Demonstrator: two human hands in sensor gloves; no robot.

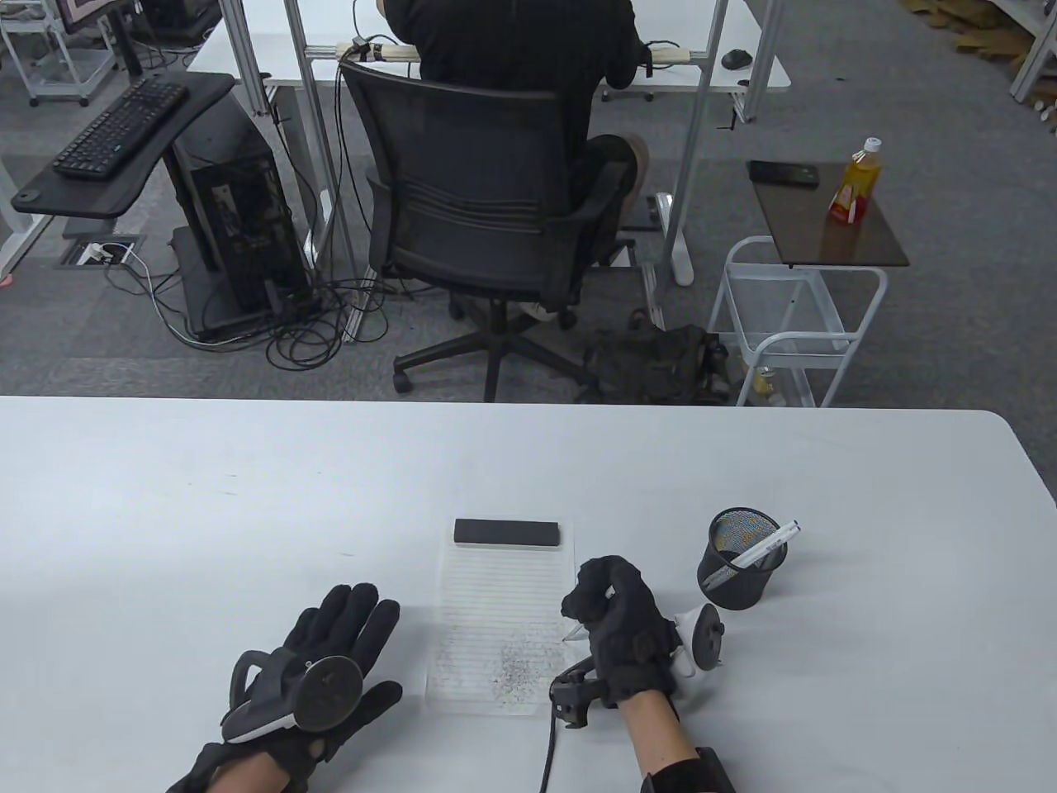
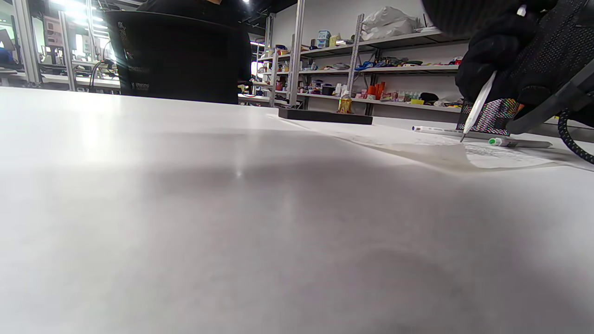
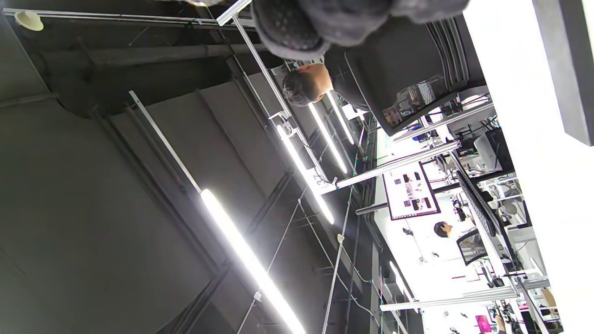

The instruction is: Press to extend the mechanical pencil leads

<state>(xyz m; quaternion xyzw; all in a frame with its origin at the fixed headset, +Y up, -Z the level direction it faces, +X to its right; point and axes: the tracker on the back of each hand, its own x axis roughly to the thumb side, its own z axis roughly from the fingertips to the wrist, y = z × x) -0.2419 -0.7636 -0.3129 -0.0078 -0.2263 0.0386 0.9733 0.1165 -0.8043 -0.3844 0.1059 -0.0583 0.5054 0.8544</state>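
Note:
My right hand (image 1: 615, 615) grips a white mechanical pencil (image 2: 478, 104) upright, tip down over the right edge of the lined paper (image 1: 504, 611). The thumb curls over the pencil's top end. In the left wrist view the pencil tip (image 2: 462, 138) hangs just above the paper. My left hand (image 1: 330, 661) lies flat on the table, fingers spread, left of the paper, holding nothing. In the right wrist view only gloved fingertips (image 3: 297, 28) show at the top.
A black mesh pen cup (image 1: 741, 558) with white pens stands right of my right hand. A black bar (image 1: 506, 532) weighs down the paper's top edge. Two pens (image 2: 464, 132) lie on the table by the cup. Dark scribbles (image 1: 516, 665) cover the paper's lower part.

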